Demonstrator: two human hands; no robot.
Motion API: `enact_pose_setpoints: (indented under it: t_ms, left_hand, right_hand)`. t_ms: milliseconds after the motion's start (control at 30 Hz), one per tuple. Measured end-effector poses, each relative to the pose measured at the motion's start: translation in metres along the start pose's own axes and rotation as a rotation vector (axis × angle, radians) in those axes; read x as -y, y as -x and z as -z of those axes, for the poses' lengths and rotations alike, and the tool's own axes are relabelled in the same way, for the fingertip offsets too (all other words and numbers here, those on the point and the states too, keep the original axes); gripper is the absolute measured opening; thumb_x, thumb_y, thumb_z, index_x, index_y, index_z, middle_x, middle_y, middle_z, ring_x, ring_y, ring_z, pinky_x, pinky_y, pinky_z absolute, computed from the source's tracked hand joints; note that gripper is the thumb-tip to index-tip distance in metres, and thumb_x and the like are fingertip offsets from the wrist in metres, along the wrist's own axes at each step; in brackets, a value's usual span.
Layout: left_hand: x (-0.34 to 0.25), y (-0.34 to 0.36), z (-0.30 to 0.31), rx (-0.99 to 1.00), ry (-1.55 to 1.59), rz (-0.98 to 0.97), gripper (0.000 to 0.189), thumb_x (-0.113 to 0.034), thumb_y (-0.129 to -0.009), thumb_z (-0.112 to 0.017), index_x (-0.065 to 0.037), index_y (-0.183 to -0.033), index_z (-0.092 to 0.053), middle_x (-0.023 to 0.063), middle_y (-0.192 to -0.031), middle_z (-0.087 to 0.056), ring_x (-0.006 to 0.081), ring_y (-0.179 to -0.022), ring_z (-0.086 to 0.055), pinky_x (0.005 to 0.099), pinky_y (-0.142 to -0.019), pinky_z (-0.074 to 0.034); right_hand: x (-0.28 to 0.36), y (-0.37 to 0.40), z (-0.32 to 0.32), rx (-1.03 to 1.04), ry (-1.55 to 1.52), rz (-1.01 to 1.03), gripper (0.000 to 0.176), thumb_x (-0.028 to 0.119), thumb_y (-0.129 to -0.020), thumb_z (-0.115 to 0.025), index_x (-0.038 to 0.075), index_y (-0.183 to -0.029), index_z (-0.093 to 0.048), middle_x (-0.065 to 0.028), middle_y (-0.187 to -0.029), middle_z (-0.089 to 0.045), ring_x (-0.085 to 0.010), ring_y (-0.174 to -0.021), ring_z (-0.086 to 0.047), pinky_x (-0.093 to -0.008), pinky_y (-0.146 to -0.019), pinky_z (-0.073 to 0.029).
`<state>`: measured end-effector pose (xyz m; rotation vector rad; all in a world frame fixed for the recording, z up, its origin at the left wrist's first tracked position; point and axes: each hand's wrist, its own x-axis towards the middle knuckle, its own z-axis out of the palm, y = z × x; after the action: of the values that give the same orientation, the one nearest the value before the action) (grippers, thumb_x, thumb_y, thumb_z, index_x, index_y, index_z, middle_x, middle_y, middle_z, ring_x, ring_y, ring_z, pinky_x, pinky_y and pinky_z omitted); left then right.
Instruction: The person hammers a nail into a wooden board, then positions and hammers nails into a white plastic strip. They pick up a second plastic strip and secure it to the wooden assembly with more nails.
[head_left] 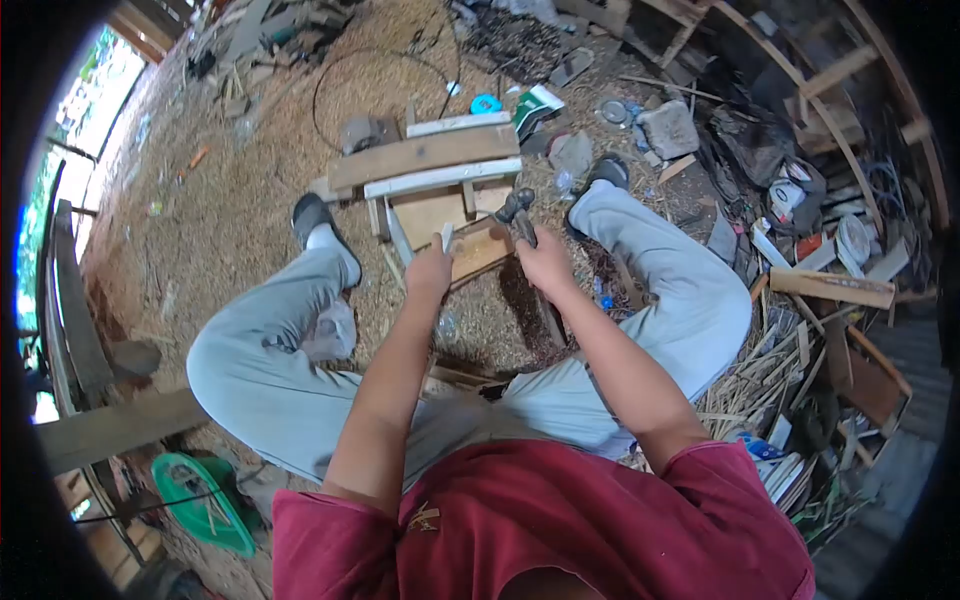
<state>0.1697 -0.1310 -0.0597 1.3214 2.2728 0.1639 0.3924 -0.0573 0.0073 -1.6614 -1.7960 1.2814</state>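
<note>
My right hand (545, 262) is wrapped round the handle of a hammer (517, 203), whose dark metal head points up and away from me. My left hand (429, 269) is closed on a short pale wood strip (447, 236) that sticks up past the fingers. Between my feet lies a wooden frame (432, 152) of planks and slats, with a flat panel (432, 218) inside it. The near plank (482, 250) of this frame runs just beyond and between my hands. The hammer head overlaps the frame's right side in this view.
Sawdust and shavings cover the ground (240, 190). A stone block (669, 130), a blue tape roll (485, 104) and a green-and-white packet (538, 105) lie beyond the frame. Scrap wood (832, 287) is heaped at right. A green plastic basin (205, 503) sits at lower left.
</note>
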Motion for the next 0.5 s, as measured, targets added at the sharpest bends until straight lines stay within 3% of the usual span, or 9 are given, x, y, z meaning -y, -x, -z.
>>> enact_pose_setpoints:
  t_ms: [33, 100, 167, 333, 500]
  left_hand:
    - [0.013, 0.008, -0.01, 0.002, 0.026, 0.045, 0.04, -0.036, -0.104, -0.057, -0.008, -0.131, -0.048, 0.0263, -0.106, -0.073, 0.0459, -0.094, -0.074, 0.0572, -0.08, -0.058]
    - [0.026, 0.023, -0.024, -0.056, 0.067, 0.081, 0.034, -0.032, -0.106, -0.054, -0.008, -0.128, -0.046, 0.0265, -0.105, -0.073, 0.0463, -0.091, -0.074, 0.0589, -0.077, -0.058]
    - [0.03, 0.03, -0.03, -0.088, 0.078, 0.097, 0.03, -0.031, -0.106, -0.052, -0.008, -0.125, -0.046, 0.0281, -0.106, -0.072, 0.0466, -0.089, -0.073, 0.0595, -0.075, -0.059]
    - [0.034, 0.02, -0.054, -0.227, 0.042, 0.089, 0.031, -0.033, -0.104, -0.053, -0.006, -0.119, -0.047, 0.022, -0.073, -0.071, 0.0461, -0.067, -0.071, 0.0589, -0.061, -0.057]
    - [0.061, -0.001, -0.065, -0.058, 0.23, 0.047, 0.048, -0.031, -0.096, -0.064, -0.002, -0.129, -0.044, 0.0317, -0.098, -0.072, 0.0488, -0.092, -0.072, 0.0578, -0.081, -0.058]
  right_hand:
    - [-0.008, -0.004, -0.008, 0.005, 0.089, 0.04, 0.035, 0.032, -0.095, -0.063, 0.004, -0.117, -0.065, -0.0251, -0.094, -0.072, -0.0483, -0.093, -0.069, -0.055, -0.081, -0.053]
    - [-0.014, -0.011, -0.027, -0.065, 0.115, 0.205, 0.034, 0.033, -0.096, -0.063, 0.005, -0.117, -0.065, -0.0243, -0.094, -0.072, -0.0485, -0.092, -0.068, -0.0546, -0.08, -0.053]
    - [-0.017, -0.015, -0.038, 0.038, 0.163, 0.188, 0.035, 0.033, -0.097, -0.064, 0.006, -0.118, -0.065, -0.0243, -0.093, -0.071, -0.048, -0.09, -0.069, -0.0549, -0.079, -0.053]
    - [-0.019, 0.0, -0.048, 0.206, 0.246, 0.157, 0.032, 0.035, -0.1, -0.063, 0.007, -0.115, -0.065, -0.0224, -0.088, -0.071, -0.0464, -0.085, -0.069, -0.0547, -0.075, -0.053]
    - [-0.008, 0.009, -0.05, 0.23, 0.249, 0.157, 0.03, 0.034, -0.102, -0.063, 0.006, -0.112, -0.064, -0.0228, -0.085, -0.069, -0.0463, -0.083, -0.069, -0.0523, -0.072, -0.053]
